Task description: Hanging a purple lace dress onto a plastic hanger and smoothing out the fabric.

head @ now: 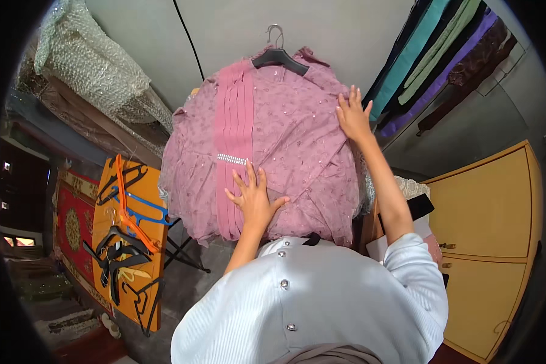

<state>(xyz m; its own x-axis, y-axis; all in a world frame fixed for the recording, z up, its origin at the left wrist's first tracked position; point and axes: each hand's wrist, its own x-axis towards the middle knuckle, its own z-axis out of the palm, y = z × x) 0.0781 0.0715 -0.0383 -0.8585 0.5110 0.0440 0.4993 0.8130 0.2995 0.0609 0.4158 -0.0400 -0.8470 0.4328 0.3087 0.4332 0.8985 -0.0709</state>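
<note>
Spread out before me is a pink floral dress (291, 118) of sheer fabric dotted with small pearls. A black hanger (280, 60) with a metal hook sits in its neckline. Down the dress's left side runs a pleated pink sash (234, 113), crossed by a rhinestone band (232, 159). My left hand (256, 195) lies on the dress with fingers apart, its fingertips close to the band. Against the dress's upper right edge rests my right hand (356, 116), fingers spread. Neither hand grips anything. The surface under the dress is mostly hidden.
On the left, a wooden table (101, 227) bears several black hangers (118, 250), an orange hanger (123, 200) and a blue hanger (148, 207). Sequined garments (95, 68) hang at upper left, folded fabrics (437, 59) at upper right. A yellow cabinet (487, 204) stands right. Behind the table lies a red patterned rug (73, 223).
</note>
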